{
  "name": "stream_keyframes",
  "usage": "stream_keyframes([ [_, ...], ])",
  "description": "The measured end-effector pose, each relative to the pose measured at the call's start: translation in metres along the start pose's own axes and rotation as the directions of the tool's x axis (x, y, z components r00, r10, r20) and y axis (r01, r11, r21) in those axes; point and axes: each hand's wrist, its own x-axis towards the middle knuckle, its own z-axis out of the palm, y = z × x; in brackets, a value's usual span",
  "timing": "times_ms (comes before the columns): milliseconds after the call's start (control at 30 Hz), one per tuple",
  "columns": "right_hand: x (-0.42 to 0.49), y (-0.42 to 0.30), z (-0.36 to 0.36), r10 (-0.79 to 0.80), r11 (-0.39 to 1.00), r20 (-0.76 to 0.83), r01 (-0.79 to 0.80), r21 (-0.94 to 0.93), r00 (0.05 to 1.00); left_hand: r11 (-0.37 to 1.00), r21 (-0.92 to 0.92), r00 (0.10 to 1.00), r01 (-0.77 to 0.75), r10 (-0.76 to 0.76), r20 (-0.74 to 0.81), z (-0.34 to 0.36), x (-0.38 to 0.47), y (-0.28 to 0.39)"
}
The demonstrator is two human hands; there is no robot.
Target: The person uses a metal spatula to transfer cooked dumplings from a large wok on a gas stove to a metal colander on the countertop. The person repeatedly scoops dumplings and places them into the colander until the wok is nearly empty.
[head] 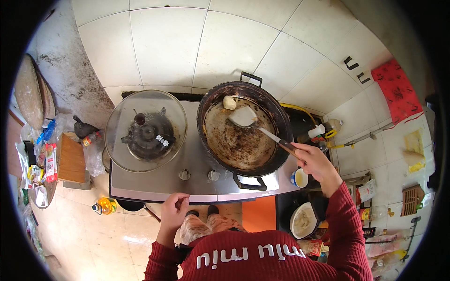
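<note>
My right hand [314, 162] grips the dark wooden handle of a metal spatula [244, 117], whose broad blade is in a large black two-handled pan [240, 172]. A pale lump of food [229, 103] lies near the pan's far wall, just beyond the blade. Brown residue marks the pan's bottom. My left hand [177, 208] hovers by the stove's front edge with fingers curled, and whether it holds anything cannot be made out. A glass lid [116, 140] with a dark knob covers the left burner of the steel-topped gas stove [147, 182].
Right of the pan stand a blue-and-white cup [299, 178], a white cup [316, 131] and bottles. A white bowl of pale food [303, 220] is nearer me. An oil bottle [104, 206] stands on the floor at left, near a wooden box [71, 158]. Behind rises the tiled wall.
</note>
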Motion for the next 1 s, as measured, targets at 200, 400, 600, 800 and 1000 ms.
stream_keyframes([
  [200, -0.047, -0.012, 0.007, -0.064, 0.956, 0.178, 0.111, -0.27, 0.982, 0.992, -0.041, 0.991, 0.117, -0.12, -0.063, -0.01, -0.015, -0.008],
  [400, -0.007, -0.002, 0.033, 0.017, 0.999, 0.264, -0.005, -0.044, 0.964, 0.998, -0.027, 0.997, 0.06, -0.061, -0.046, -0.013, -0.013, -0.008],
  [600, 0.003, 0.03, 0.069, 0.02, 0.883, 0.115, -0.072, 0.463, 0.993, 0.997, -0.026, 0.995, 0.074, -0.076, -0.068, -0.016, -0.021, -0.009],
  [800, -0.047, 0.04, 0.034, 0.126, 0.863, 0.037, -0.128, 0.489, 0.991, 0.996, -0.029, 0.992, 0.087, -0.09, -0.089, -0.018, -0.025, -0.017],
  [1000, -0.027, 0.032, 0.019, 0.135, 0.964, 0.003, -0.133, 0.231, 0.991, 0.999, 0.006, 0.998, 0.046, -0.045, -0.053, -0.015, -0.016, -0.013],
])
